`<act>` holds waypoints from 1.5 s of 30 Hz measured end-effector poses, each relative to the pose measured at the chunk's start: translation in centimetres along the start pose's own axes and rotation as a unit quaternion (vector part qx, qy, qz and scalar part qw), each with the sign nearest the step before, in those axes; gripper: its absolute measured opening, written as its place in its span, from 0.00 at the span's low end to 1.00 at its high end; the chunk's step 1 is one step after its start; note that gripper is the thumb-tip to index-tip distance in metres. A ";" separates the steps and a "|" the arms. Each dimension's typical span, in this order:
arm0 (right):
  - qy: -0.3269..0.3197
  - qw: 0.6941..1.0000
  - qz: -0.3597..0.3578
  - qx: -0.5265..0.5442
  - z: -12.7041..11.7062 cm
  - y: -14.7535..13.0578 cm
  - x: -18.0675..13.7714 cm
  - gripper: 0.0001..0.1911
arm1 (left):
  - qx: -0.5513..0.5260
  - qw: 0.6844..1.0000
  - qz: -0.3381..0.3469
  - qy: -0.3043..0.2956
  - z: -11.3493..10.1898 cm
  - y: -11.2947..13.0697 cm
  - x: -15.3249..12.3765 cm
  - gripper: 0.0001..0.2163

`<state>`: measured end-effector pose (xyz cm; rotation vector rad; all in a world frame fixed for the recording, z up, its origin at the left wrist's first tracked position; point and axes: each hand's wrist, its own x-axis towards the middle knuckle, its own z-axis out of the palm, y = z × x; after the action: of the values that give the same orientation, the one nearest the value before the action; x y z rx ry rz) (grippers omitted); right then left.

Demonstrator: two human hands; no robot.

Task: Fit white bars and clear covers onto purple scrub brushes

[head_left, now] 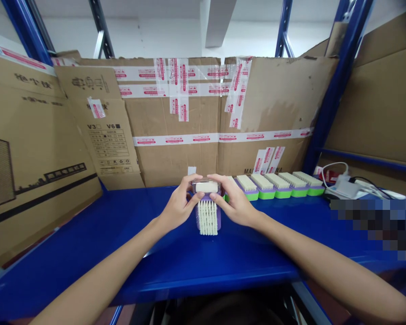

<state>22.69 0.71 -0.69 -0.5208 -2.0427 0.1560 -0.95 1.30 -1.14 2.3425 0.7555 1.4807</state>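
Note:
A purple scrub brush is in front of me at the middle of the table, its cream bristles facing me. At its far end is a small clear case with a white block inside. I cannot tell whether case and brush are joined. My left hand grips the left side of the case, thumb at its near edge. From the other side my right hand grips it the same way, and the thumbs almost meet above the bristles. Both hands partly hide the case and the brush's far end.
Several green-and-purple brushes stand bristles up in a row at the back right of the blue table. Beyond them lie a white charger and cables. Taped cardboard walls the back and sides; blue posts stand at the corners.

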 end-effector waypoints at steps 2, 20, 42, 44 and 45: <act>-0.012 1.000 0.004 0.016 -0.2 0.1 0.1 0.25 | 0.007 1.000 0.003 -0.010 -0.2 -0.1 0.1 0.18; -0.069 0.995 0.055 0.050 -1.1 1.3 0.4 0.26 | 0.042 0.998 -0.008 -0.053 -0.9 -0.9 0.0 0.24; -0.068 0.995 0.054 0.038 -0.8 1.9 0.5 0.27 | 0.078 0.993 -0.050 -0.077 -0.4 -0.5 0.2 0.23; -0.070 0.995 0.055 0.046 -0.8 2.0 0.5 0.27 | 0.080 0.992 -0.051 -0.080 -0.5 -0.4 0.3 0.23; -0.071 0.995 0.056 0.050 -0.8 2.0 0.5 0.27 | 0.081 0.992 -0.052 -0.080 -0.5 -0.4 0.3 0.23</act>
<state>23.74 2.64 -0.52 -0.5763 -2.1308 0.3693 -1.35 1.75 -0.87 2.4612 0.9700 1.2146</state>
